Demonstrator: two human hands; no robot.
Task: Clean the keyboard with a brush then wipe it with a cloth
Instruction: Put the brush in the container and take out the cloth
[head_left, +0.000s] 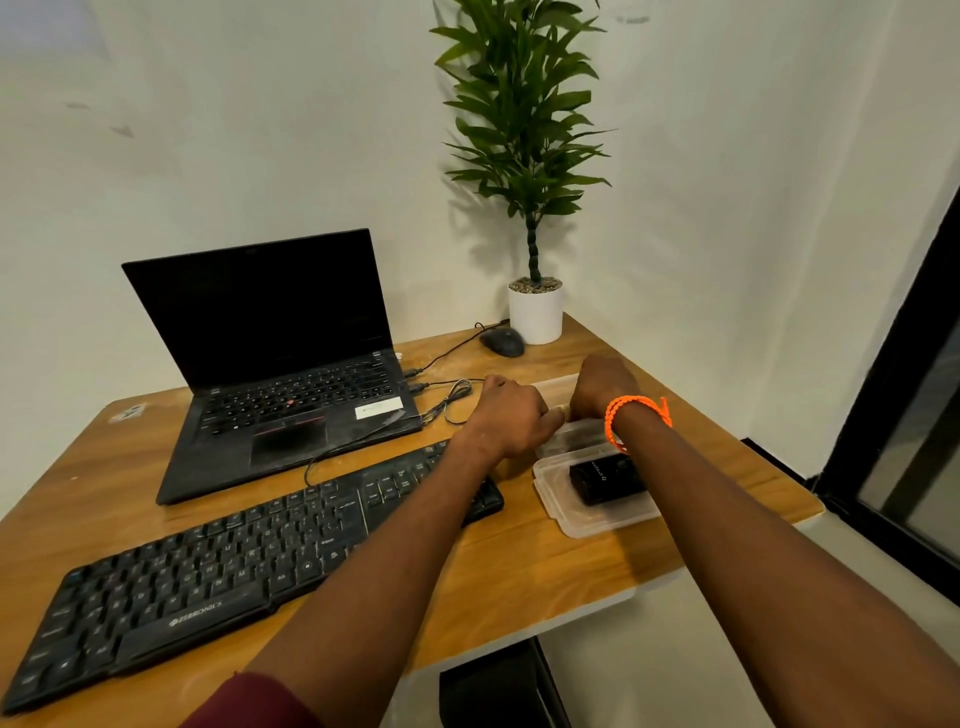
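- Hands: the left hand (511, 415) and right hand (602, 387) meet over a clear plastic container (576, 436), fingers curled; what they grip cannot be told.
- Black Zebronics keyboard (218, 566) lies diagonally on the wooden desk (519, 566), under the left forearm.
- Open laptop (280, 364) sits behind it.
- Second clear container (587, 512) holds a black box (605, 478).

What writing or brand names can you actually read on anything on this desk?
"ZEBRONICS": front edge of the black keyboard.
Keyboard keys: letters too small and blurred.
White sticker on the laptop: unreadable.
Print on the black box in the plastic container: blurred.
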